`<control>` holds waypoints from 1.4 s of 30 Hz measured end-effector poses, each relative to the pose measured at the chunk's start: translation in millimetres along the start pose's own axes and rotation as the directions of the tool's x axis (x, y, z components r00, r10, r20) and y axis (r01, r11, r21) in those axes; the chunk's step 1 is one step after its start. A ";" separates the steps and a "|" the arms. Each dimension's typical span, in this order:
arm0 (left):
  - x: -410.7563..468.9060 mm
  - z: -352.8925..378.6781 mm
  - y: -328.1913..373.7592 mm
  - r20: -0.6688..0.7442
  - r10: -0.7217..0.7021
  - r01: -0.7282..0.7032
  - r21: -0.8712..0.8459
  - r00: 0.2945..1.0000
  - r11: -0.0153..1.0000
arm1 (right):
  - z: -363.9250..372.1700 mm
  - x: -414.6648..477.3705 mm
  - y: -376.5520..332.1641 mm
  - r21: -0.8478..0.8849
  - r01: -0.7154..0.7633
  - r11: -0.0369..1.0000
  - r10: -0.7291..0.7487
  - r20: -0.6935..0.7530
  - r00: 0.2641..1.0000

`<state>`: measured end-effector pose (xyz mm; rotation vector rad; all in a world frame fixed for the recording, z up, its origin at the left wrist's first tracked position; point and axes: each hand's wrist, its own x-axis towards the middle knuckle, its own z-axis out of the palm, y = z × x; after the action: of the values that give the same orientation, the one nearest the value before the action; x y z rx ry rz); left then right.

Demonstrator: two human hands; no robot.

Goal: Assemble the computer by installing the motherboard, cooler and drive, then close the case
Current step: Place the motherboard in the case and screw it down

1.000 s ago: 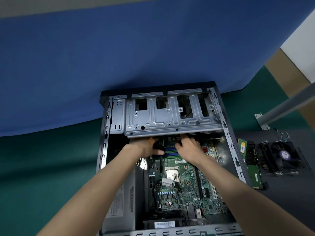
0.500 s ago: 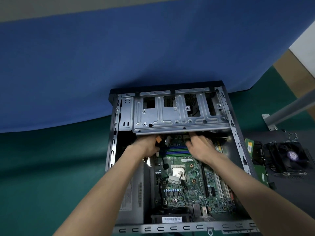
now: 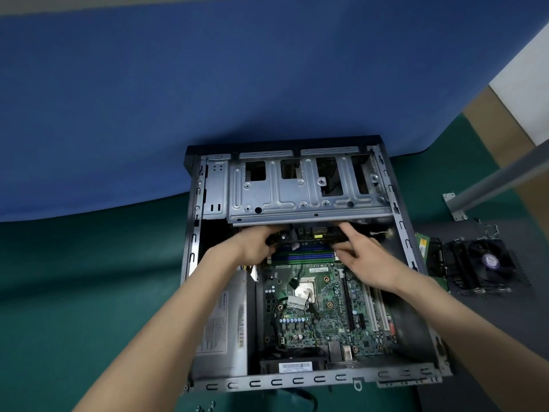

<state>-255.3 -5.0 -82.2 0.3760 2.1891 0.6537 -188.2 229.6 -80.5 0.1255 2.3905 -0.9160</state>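
Observation:
The open computer case [image 3: 297, 381] lies flat on a green mat. The green motherboard [image 3: 323, 310] sits inside it, its bare processor socket [image 3: 304, 291] showing. At the board's far edge, just under the grey metal drive cage [image 3: 309, 188], a long black part [image 3: 309, 237] lies crosswise between my hands. My left hand [image 3: 255, 248] grips its left end with curled fingers. My right hand [image 3: 362, 258] pinches its right end, the index finger on top. What the part is stays unclear. The cooler [image 3: 487, 263] with its fan lies outside, right of the case.
A grey power supply [image 3: 225, 316] fills the case's left side. A green board [image 3: 427, 254] lies between case and cooler on a dark panel [image 3: 463, 352]. Small screws [image 3: 205, 407] lie on the mat near the front left corner. A blue cloth [image 3: 208, 99] hangs behind.
Both hands have come slightly out from under the drive cage, and the black part now shows between them. My head has moved, shifting the case in view.

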 end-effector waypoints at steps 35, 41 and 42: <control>-79.4 134.7 106.7 -0.438 -0.132 0.143 -0.009 0.889 0.990 | -19.7 -122.9 87.9 0.225 -0.136 0.965 0.248 -0.608 0.754; -107.5 131.8 82.1 -0.534 0.009 0.084 0.151 0.845 0.985 | -4.9 -150.2 10.7 -0.029 0.299 0.954 -0.234 -0.696 0.679; -114.4 131.8 75.8 -0.563 0.081 0.041 0.201 0.823 0.979 | 7.8 -155.1 0.3 -0.075 0.350 0.934 -0.314 -0.637 0.704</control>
<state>-77.2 47.4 -40.1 0.3379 2.8476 0.6037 -55.2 242.2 -1.3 0.0215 3.1032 -1.2613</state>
